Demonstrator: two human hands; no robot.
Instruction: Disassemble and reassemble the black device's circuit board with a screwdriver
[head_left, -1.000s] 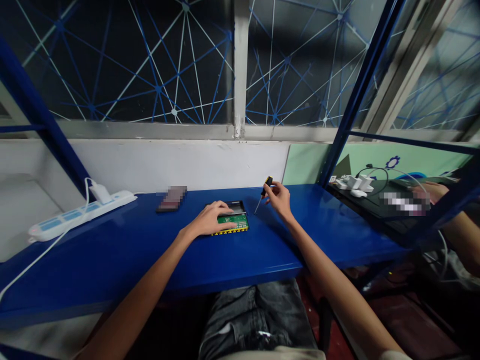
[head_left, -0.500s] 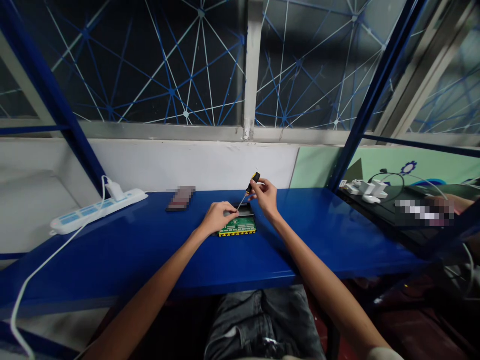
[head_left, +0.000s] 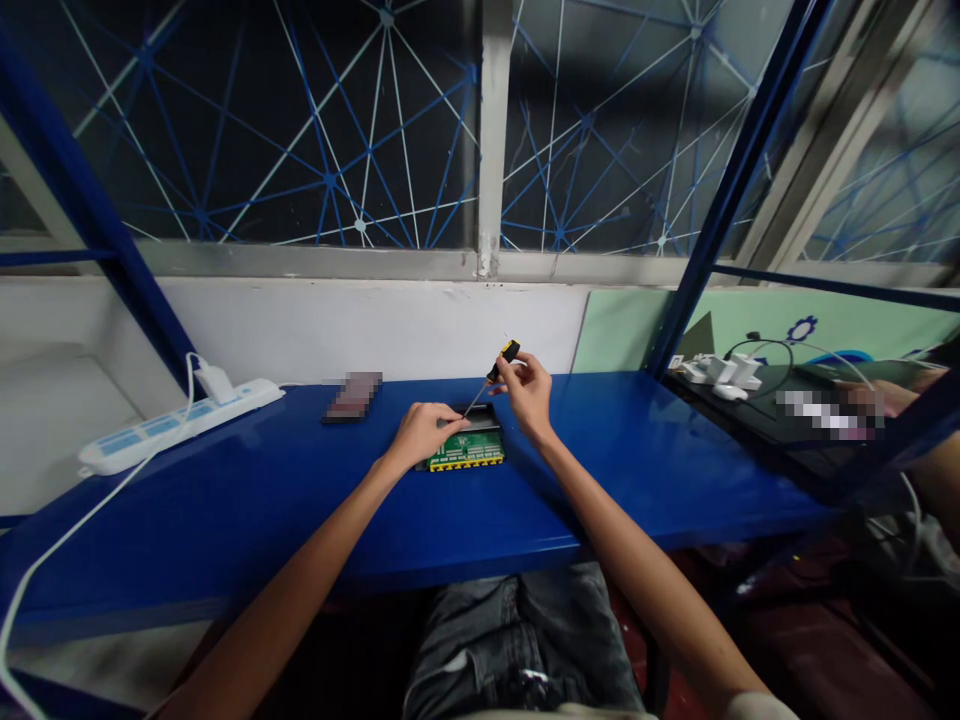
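Note:
My right hand (head_left: 529, 392) grips a black and yellow screwdriver (head_left: 503, 359) by its handle, with the shaft slanting down to the left. The fingers of my left hand (head_left: 424, 434) are pinched together at the screwdriver's tip. Whatever they pinch is too small to make out. Under the left fingertips lies a green circuit board (head_left: 471, 446) with a row of yellow-edged ports along its near side. It sits in a dark open casing (head_left: 486, 416), partly covered by my left hand.
On the blue table (head_left: 300, 520), a white power strip (head_left: 180, 425) with a plugged-in charger stands at the left. A phone-like slab (head_left: 352, 398), blurred out, lies behind my left hand. White chargers (head_left: 724, 372) and another person's hand (head_left: 874, 396) are at the right, beyond a blue post.
The whole view has shifted slightly, so things appear a little further left. Both hands keep nearly the same pose, with the screwdriver still slanting to the left fingertips.

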